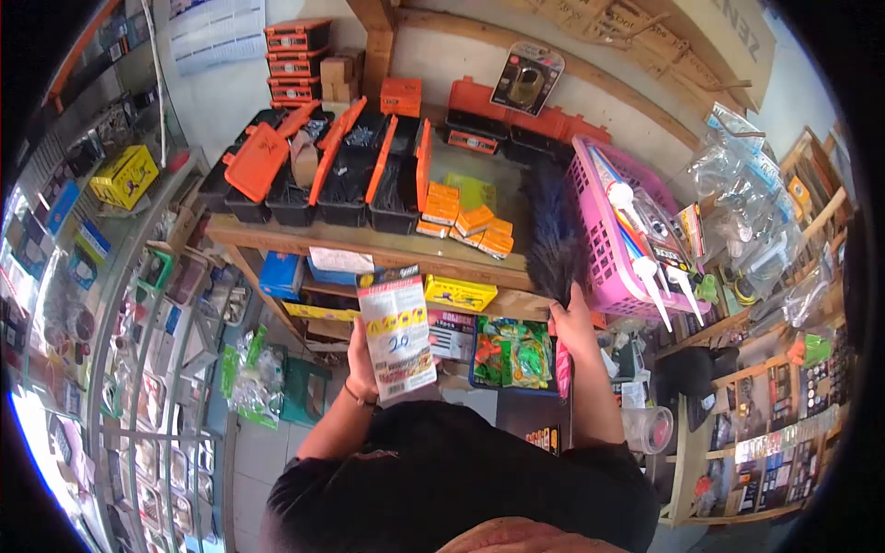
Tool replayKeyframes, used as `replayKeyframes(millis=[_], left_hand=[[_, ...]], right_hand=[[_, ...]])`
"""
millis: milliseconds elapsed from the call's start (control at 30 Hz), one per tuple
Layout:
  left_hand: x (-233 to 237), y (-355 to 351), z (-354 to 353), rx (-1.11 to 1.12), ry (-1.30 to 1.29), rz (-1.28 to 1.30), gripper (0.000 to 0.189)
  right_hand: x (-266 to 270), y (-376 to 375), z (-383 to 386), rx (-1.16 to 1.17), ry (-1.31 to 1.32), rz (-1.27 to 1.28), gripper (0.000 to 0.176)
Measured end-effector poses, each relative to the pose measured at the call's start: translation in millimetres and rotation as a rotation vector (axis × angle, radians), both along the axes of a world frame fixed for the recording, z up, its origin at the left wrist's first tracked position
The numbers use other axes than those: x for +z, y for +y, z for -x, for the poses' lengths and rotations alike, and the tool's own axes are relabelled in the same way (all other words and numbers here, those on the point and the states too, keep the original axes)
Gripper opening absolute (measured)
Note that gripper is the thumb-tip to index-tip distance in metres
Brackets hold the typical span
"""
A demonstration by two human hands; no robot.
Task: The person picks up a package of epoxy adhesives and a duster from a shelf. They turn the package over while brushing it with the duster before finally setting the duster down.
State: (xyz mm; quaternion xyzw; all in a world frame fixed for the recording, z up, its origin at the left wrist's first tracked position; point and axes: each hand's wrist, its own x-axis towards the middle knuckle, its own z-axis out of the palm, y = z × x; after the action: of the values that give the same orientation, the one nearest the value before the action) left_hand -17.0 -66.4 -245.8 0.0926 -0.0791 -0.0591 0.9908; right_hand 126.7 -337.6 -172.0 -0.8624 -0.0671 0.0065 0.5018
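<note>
My left hand (360,361) holds up a flat retail card pack (396,332), white and red with a yellow warning band and "20" written on it. My right hand (573,324) grips the pink handle of a dark feather duster (553,235), whose bristles reach up over the wooden shelf (369,241) beside the pink basket (604,240). On the shelf, just left of the duster, lie several small orange boxes (461,221).
Black organiser cases with open orange lids (323,175) fill the shelf's left. The pink basket holds sealant tubes (645,258). Boxes and green packets (512,355) sit on the lower shelf. A glass display counter (138,350) runs along the left; hanging bagged goods (747,203) crowd the right.
</note>
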Motion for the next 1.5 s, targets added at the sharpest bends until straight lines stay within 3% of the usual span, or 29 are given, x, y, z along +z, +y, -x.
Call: replayKeyframes(millis=[33,100,167,267,367,633,833,900,967,1100,1133,1300,1433,1500], left_hand=[[-2,3,8,0.019,0.026,-0.027,0.091],[-17,12,21,0.04,0.016,-0.068,0.088],[-28,20,33,0.058,0.008,-0.109,0.086],[-30,30,51,0.147,0.031,-0.147,0.088],[-36,39,65,0.162,0.047,-0.164,0.089],[-53,53,73,0.072,0.089,-0.094,0.092],[-76,63,73,0.058,0.093,-0.064,0.088],[-84,65,73,0.016,0.092,-0.018,0.087],[-87,66,75,-0.023,0.093,-0.141,0.086],[-106,63,76,-0.02,0.156,-0.188,0.085],[-110,61,75,-0.018,0.221,-0.102,0.088],[-108,55,75,-0.034,0.204,-0.082,0.084],[-102,54,81,-0.076,0.225,-0.06,0.068],[-104,55,83,-0.047,0.255,-0.179,0.059]], right_hand=[[0,-2,-13,0.0,-0.013,-0.013,0.031],[4,1,-32,-0.018,-0.239,0.376,0.042],[17,8,-39,-0.045,-0.274,0.392,0.043],[14,7,-68,-0.011,-0.468,0.619,0.044],[4,5,-88,0.049,-0.317,0.754,0.042],[-6,-2,-110,-0.017,-0.367,0.907,0.024],[-8,4,-86,-0.208,-0.291,1.007,0.018],[-8,5,-90,-0.231,-0.357,1.125,0.018],[-7,13,-95,-0.171,-0.364,1.379,0.021],[28,39,-84,-0.135,-0.167,1.382,0.022],[28,41,-85,-0.133,-0.148,1.407,0.023],[30,38,-88,-0.102,-0.176,1.441,0.022],[33,32,-84,-0.15,-0.197,1.302,0.023],[36,33,-73,-0.169,-0.278,1.234,0.026]])
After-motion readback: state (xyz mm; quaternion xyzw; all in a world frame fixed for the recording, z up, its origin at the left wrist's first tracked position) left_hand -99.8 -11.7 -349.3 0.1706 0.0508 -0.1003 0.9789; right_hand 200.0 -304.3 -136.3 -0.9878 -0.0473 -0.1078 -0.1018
